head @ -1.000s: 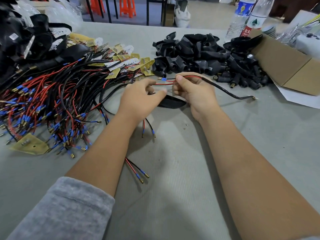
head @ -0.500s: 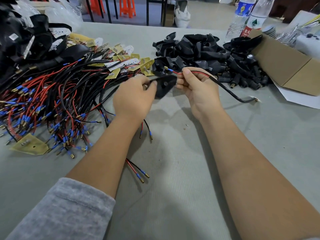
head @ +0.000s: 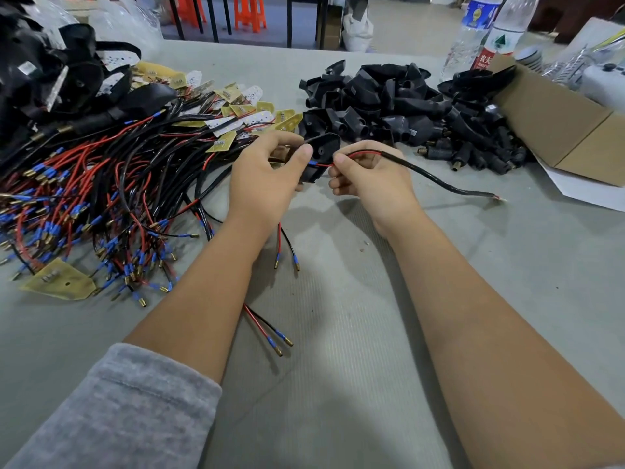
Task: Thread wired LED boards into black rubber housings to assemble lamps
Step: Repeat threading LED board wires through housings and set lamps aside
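While both hands [head: 314, 177] meet, left grips housing [head: 321, 154], right pinches wire [head: 358, 154].

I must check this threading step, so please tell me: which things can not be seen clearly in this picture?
- Head view: the entry hole of the black housing is hidden by the left hand, so how far the wire tip is in cannot be told.
- The grip of the right hand on the cable is partly covered by its own fingers.
- The water bottle is cut off by the top edge.
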### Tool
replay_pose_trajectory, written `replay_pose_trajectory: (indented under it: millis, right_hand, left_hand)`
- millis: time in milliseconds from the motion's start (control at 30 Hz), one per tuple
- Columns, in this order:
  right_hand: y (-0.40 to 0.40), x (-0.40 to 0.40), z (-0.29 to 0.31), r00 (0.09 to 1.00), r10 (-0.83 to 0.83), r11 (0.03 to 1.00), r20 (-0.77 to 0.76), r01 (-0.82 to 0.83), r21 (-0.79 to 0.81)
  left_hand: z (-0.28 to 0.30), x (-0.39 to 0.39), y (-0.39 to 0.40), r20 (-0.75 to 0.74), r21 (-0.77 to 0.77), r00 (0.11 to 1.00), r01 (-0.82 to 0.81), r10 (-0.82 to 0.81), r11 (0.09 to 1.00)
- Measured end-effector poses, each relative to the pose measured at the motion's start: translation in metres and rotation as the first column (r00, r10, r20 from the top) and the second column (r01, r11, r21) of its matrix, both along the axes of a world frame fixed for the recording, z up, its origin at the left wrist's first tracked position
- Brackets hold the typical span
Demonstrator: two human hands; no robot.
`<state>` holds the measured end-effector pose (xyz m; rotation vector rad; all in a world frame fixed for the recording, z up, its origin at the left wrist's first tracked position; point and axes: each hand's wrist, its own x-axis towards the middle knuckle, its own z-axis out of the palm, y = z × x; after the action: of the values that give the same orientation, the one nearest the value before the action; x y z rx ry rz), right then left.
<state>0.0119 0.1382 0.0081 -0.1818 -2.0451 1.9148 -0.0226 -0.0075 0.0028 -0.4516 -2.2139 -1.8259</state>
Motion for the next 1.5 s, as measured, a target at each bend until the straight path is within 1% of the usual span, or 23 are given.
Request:
replay_pose_trajectory:
  millis: [67, 133, 200, 267, 367, 500, 600, 800, 967, 1033, 1167, 1233, 1367, 1500]
  right_hand:
    - [0.001, 0.000, -0.001, 1.000, -0.016, 1.000, 0.002, 0.016, -0.005]
    - [0.002, -0.001, -0.001, 1.000, -0.023, 1.000, 0.006, 0.023, -0.021]
    - [0.003, -0.001, -0.001, 1.000, -0.002, 0.999, -0.003, 0.002, -0.050]
    - [0.003, 0.000, -0.001, 0.999, 0.046, 0.994, -0.012, -0.047, -0.098]
    - [0.002, 0.001, 0.001, 0.992, 0.117, 0.978, -0.046, -0.123, -0.166]
    - [0.001, 0.000, 0.002, 0.985, 0.156, 0.951, -0.079, -0.171, -0.259]
    - [0.003, 0.000, 0.002, 0.984, 0.150, 0.953, -0.095, -0.170, -0.252]
    - [0.004, -0.002, 0.000, 0.994, 0.085, 0.967, -0.066, -0.098, -0.235]
    - [0.004, -0.002, 0.001, 0.979, 0.182, 0.901, -0.097, -0.205, -0.383]
    - [0.004, -0.003, 0.001, 0.978, 0.190, 0.906, -0.088, -0.209, -0.367]
    - [0.002, -0.005, -0.004, 0.986, 0.158, 0.955, -0.057, -0.167, -0.245]
    - [0.002, -0.007, -0.006, 0.989, 0.137, 0.967, -0.053, -0.145, -0.210]
    - [0.002, -0.008, -0.007, 0.992, 0.116, 0.971, -0.049, -0.123, -0.205]
    - [0.003, -0.007, -0.005, 0.992, 0.116, 0.973, -0.059, -0.125, -0.192]
  left_hand:
    - [-0.001, -0.002, 0.000, 0.037, 0.039, 0.997, 0.060, -0.061, 0.997]
    - [-0.002, -0.004, 0.000, 0.055, 0.037, 0.993, 0.102, -0.104, 0.994]
    - [-0.004, -0.007, 0.000, 0.077, 0.050, 0.988, 0.131, -0.135, 0.990]
    - [-0.006, -0.008, 0.000, 0.098, 0.104, 0.982, 0.153, -0.163, 0.983]
    - [-0.008, -0.012, 0.001, 0.154, 0.172, 0.974, 0.139, -0.166, 0.975]
    - [-0.008, -0.013, 0.000, 0.221, 0.276, 0.964, 0.082, -0.147, 0.957]
    - [-0.005, -0.014, -0.004, 0.240, 0.337, 0.954, 0.094, -0.182, 0.937]
    - [-0.003, -0.012, -0.005, 0.234, 0.373, 0.933, 0.175, -0.275, 0.911]
    - [-0.005, -0.013, -0.004, 0.236, 0.370, 0.930, 0.181, -0.280, 0.911]
    - [-0.006, -0.014, -0.004, 0.240, 0.379, 0.929, 0.177, -0.282, 0.908]
    - [-0.005, -0.012, -0.004, 0.218, 0.351, 0.924, 0.227, -0.315, 0.909]
    - [-0.004, -0.010, -0.003, 0.199, 0.361, 0.919, 0.255, -0.341, 0.897]
    - [0.000, -0.007, -0.003, 0.195, 0.406, 0.897, 0.294, -0.396, 0.865]
    - [0.001, -0.006, -0.004, 0.202, 0.368, 0.891, 0.316, -0.407, 0.874]
